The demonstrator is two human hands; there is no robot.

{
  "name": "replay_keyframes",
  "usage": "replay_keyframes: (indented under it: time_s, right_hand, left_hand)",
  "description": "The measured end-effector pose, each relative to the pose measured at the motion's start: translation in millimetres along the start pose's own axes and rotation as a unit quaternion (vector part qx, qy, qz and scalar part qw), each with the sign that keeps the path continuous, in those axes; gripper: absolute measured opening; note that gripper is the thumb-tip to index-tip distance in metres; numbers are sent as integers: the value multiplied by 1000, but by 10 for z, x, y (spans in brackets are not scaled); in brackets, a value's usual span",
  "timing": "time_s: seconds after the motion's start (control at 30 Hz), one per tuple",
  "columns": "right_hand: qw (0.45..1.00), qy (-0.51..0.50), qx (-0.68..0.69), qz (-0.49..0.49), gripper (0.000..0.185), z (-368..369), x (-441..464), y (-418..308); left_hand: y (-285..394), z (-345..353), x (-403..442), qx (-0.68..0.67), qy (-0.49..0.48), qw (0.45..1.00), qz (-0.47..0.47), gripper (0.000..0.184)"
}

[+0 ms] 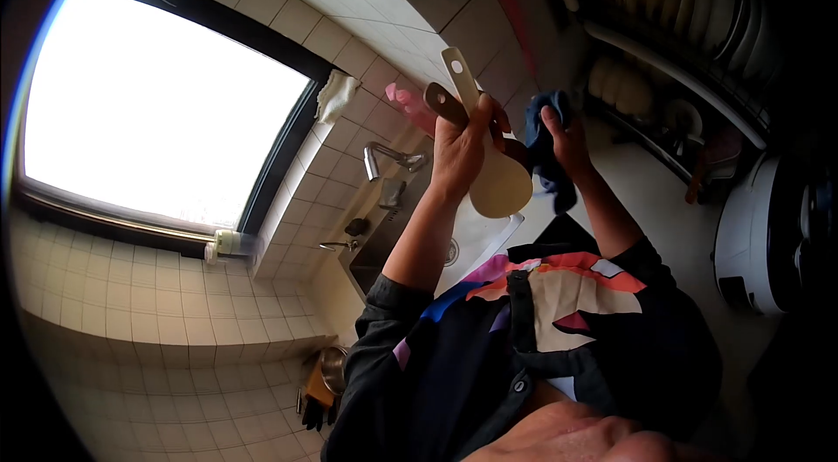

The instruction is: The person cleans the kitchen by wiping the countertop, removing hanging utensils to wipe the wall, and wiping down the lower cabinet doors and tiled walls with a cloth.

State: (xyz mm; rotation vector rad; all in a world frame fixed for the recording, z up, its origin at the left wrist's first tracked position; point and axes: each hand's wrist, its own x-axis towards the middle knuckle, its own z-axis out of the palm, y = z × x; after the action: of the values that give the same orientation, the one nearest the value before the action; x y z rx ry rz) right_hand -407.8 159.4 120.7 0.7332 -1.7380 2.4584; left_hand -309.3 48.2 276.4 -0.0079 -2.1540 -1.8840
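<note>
My left hand (460, 157) is closed around the handles of two kitchen utensils, held together above the counter by the sink. One is a cream rice paddle (501, 189) with a broad rounded head and a hole in its handle. The other has a brown handle (445, 103), also with a hole; its head is mostly hidden behind the hand and paddle. My right hand (569, 144) grips a dark blue cloth (545, 145), bunched up and hanging beside the utensils. Whether the cloth touches the brown utensil, I cannot tell.
A sink (371, 260) with a faucet (375, 160) lies left of my arms, a pink bottle (410, 106) behind it. At the right stand a dish rack (681, 69) with several plates and a white rounded appliance (749, 239). A bright window (157, 113) fills the left.
</note>
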Motion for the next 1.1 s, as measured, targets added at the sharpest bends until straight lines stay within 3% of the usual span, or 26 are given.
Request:
replay_keyframes:
  time_s: [0.07,0.13,0.2,0.27,0.33,0.4,0.53,0.7,0.9,0.97,1.03,1.1]
  right_hand:
    - [998,-31,47,19,23,8,-53,-477]
    - [991,-131,-19,2,26,2,-77,-656]
    - [990,-140,-14,15,29,-20,-80,-796]
    - [968,-207,-135,38,27,-71,-64,-837]
    - [965,-202,-168,29,26,-12,-20,-731]
    - [960,-196,-200,18,25,12,19,-682]
    - [975,-178,-122,45,24,1,104,-640]
    - [985,-126,-116,-10,24,2,195,-608]
    - [989,-132,-65,-21,26,-90,364,-656]
    - [978,-138,-151,24,28,-183,476,-484]
    - [980,-151,-131,15,29,-180,531,-895]
    - [980,-163,-110,11,30,-233,578,-1098]
  left_hand:
    - [-107,43,56,12,5,1000,-15,29]
    - [-195,96,100,12,4,1000,-7,31]
    - [-234,133,128,63,21,997,26,31]
    - [-259,122,153,81,15,996,16,29]
    - [-345,141,207,211,41,975,53,26]
    - [-399,186,245,221,41,973,56,25]
    - [-351,257,307,248,27,967,50,25]
    - [-315,309,440,292,60,944,143,25]
    - [-155,360,570,319,39,934,156,24]
    - [-148,364,612,302,34,938,167,23]
    - [-138,339,661,285,29,941,178,22]
    - [-119,289,683,240,47,963,111,20]
